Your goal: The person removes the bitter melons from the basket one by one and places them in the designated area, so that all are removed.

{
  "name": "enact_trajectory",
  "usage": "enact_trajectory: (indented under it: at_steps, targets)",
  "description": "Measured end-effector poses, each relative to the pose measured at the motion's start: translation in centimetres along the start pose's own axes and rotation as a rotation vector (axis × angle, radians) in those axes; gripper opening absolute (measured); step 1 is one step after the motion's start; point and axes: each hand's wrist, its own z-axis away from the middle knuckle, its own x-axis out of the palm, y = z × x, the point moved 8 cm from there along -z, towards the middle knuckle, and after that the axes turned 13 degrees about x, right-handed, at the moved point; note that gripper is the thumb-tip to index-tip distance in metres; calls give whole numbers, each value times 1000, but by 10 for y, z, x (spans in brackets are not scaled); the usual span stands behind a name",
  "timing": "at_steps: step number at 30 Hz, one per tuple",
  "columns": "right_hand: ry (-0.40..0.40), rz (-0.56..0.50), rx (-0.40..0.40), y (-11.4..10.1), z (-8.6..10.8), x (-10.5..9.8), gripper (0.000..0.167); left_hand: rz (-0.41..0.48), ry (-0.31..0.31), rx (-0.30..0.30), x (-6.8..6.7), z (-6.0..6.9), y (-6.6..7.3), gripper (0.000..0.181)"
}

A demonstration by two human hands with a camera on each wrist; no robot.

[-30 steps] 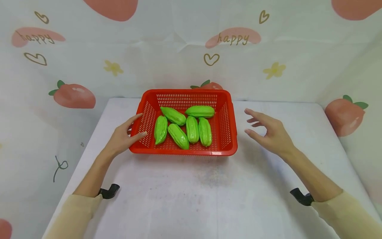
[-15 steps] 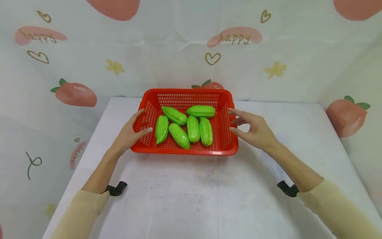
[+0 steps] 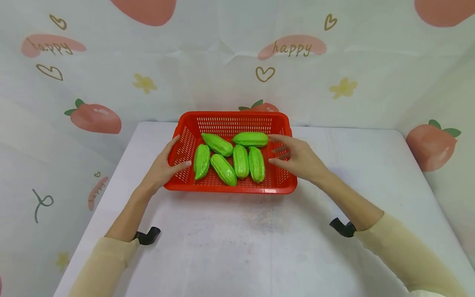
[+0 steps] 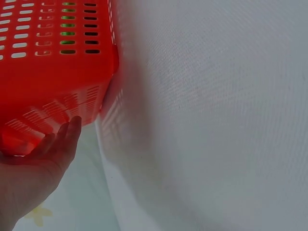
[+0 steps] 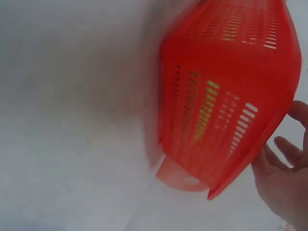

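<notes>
Left hand (image 3: 161, 167) at one end of a red basket (image 3: 193, 189), fingers and thumb spread wide and only a little bent. Thumb poking over the rim, other fingers along the outside of the end wall. Hard to tell if really touching. Right hand (image 3: 302, 159) at the other end, loose and spread too, with fingertips out over the rim in the view from above. Hard to tell about touching there as well. Between both sets of fingers, inside the basket, six long green fruits (image 3: 241, 161) with ridges. One fruit just beside the left thumb; another, at the back, right by the tip of the right pointer finger. Under the fingers, a white desk (image 3: 230, 255). Behind the fingers, toward the person, a black piece (image 3: 148, 236) by each wrist, then cream sleeves (image 3: 404, 251). Past the fingers, a pale cloth (image 3: 208, 82) with hearts and yellow flowers.
</notes>
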Motion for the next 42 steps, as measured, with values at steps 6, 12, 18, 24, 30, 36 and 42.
enact_trajectory:
  at_steps: [6,12,18,24,30,36,42]
  targets:
    - [-41,-22,52,-9,-9,10,60,25,11,12,1,-1,-2,90]
    - [-38,-39,78,-12,-15,15,57,29,13,0,1,-1,-2,88]
    - [-16,9,165,-8,-24,21,57,39,10,-5,2,-3,-2,87]
    - [-20,18,235,-5,-35,29,62,39,11,2,1,-3,-2,85]
    - [-103,40,310,-1,-46,44,68,72,26,15,1,-2,-3,79]
    - [-166,-1,373,8,-53,56,68,90,23,20,2,-1,-4,77]
    - [-226,-1,414,13,-53,65,68,88,25,21,1,0,-4,76]
